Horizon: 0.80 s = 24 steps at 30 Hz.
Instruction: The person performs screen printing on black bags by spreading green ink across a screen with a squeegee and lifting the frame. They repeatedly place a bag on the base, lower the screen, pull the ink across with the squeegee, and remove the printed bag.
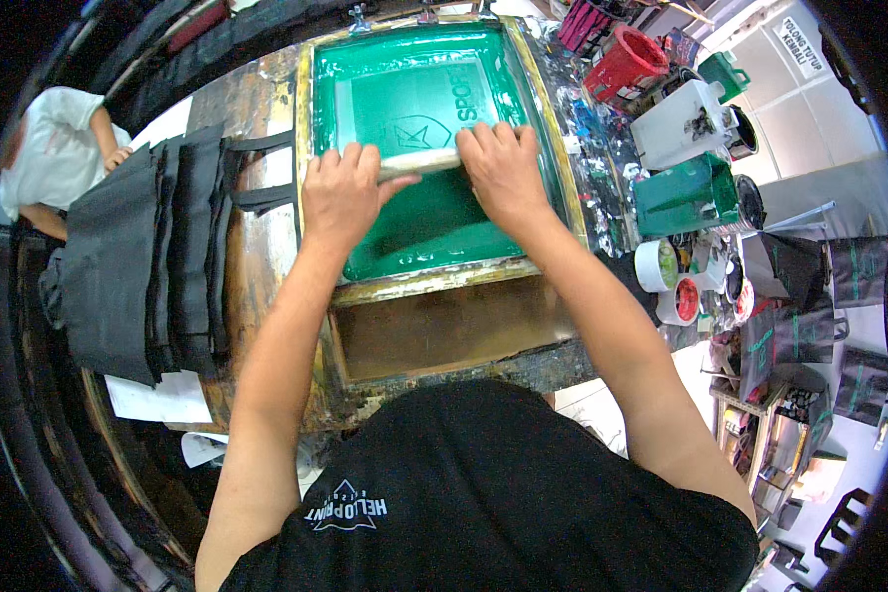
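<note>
A screen-printing frame [434, 280] with a green-coated mesh [426, 237] lies on the worktable, ahead of me. On the mesh's far part shows a paler rectangle with a shield-and-star design and lettering. My left hand [341, 192] and my right hand [503, 176] grip the two ends of a squeegee [422, 164], their fingers curled over its top. The squeegee lies crosswise over the screen, just nearer to me than the shield. Its blade is hidden. Clamps [358, 16] sit along the frame's far edge.
Left of the screen lie stacked black fabric bags [118, 247], their handles toward the frame. A person [64, 148] in a white shirt is beyond them. At right stand ink-stained tubs, including a red bucket [627, 61], a green container [686, 195] and white ink pots [655, 264].
</note>
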Available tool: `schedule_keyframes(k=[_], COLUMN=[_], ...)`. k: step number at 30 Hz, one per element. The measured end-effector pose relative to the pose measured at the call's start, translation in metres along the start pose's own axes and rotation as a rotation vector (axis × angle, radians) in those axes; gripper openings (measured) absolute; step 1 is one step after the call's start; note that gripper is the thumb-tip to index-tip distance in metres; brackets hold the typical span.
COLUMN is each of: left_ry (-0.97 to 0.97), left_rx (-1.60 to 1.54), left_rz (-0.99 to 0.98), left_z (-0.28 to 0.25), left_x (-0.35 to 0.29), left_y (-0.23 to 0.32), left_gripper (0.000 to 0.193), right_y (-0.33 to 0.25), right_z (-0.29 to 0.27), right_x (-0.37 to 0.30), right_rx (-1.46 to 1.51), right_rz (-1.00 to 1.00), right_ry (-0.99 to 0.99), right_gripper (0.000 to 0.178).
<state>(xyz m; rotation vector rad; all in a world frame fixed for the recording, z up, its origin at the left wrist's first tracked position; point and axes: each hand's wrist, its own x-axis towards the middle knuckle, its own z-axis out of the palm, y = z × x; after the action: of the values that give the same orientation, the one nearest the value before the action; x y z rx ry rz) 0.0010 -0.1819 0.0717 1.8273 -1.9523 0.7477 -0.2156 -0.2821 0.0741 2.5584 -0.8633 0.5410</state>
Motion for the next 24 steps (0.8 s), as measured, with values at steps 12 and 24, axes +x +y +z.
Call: schedule_keyframes(k=[12, 24], left_ry=[-0.099, -0.219], left_rx=[-0.135, -0.212], left_rz=[-0.068, -0.549], left_z=[-0.07, -0.078], left_x=[-0.06, -0.156], left_y=[0.054, 0.008], left_gripper=[0.053, 0.091], right_y=[-0.036, -0.058], right_z=[-0.068, -0.081], right_x=[-0.078, -0.113], right_rx=[0.054, 0.319], right_rz=[0.061, 0.198], right_ry=[-0.145, -0.22], right_gripper=[0.012, 0.06])
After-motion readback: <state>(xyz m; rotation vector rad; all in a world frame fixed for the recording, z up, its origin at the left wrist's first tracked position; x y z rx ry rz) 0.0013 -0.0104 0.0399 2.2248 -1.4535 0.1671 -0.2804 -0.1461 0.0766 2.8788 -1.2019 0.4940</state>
